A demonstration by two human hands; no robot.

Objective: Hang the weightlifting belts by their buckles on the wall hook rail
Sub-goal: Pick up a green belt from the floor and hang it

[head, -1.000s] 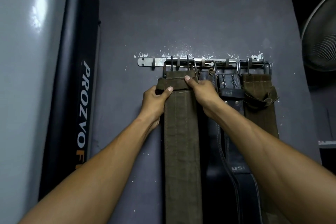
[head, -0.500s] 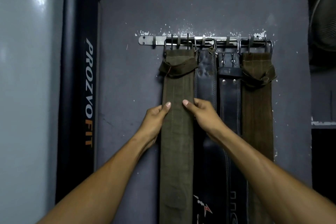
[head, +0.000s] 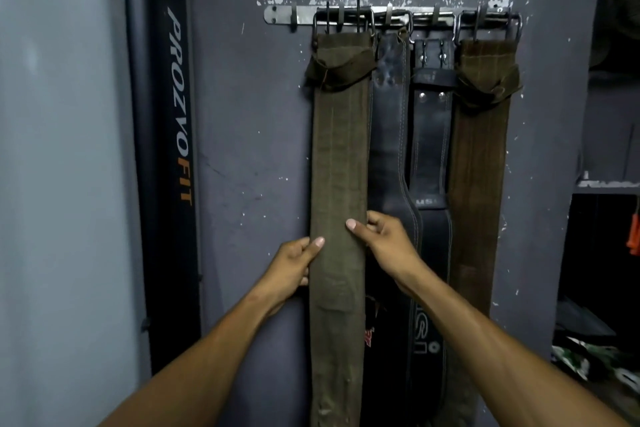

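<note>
Grey wall [head: 249,135] shows bare to the left of the hook rail [head: 280,15]. Four belts hang crowded by their buckles. Left hand [head: 292,265] and right hand [head: 382,241] pinch the edges of the olive suede belt [head: 339,156], leftmost, beside a black one.

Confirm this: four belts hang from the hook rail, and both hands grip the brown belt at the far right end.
Not quite. The head view shows four belts on the hook rail, but the left hand and right hand hold the olive belt at the left end, one on each edge. The brown belt at the right end hangs untouched.
</note>
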